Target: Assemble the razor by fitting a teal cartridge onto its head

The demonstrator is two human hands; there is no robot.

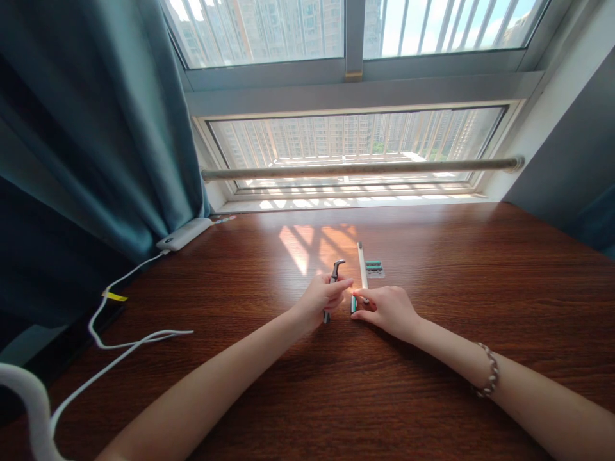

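Note:
My left hand [321, 299] is wrapped around a dark razor handle [334, 272] whose bent metal neck sticks up past the fingers. My left index finger points toward the right hand. Between the thumb and fingertips of my right hand [389, 310] is a small razor cartridge [354, 303], dark with a white and teal face, held just over or on the tabletop. The handle and cartridge are apart. Just beyond my right hand lies a thin cream-coloured stick [362, 266] with a dark end. Beside it sits a clear plastic holder [375, 269] with teal-striped cartridges.
The brown wooden table [480, 275] runs up to a barred window, with a horizontal rail [360, 170] in front. At the left, a white power strip [185, 235] and white cable [110, 282] lie near a blue curtain [110, 115]. A blurred white curved object [29, 397] is at lower left.

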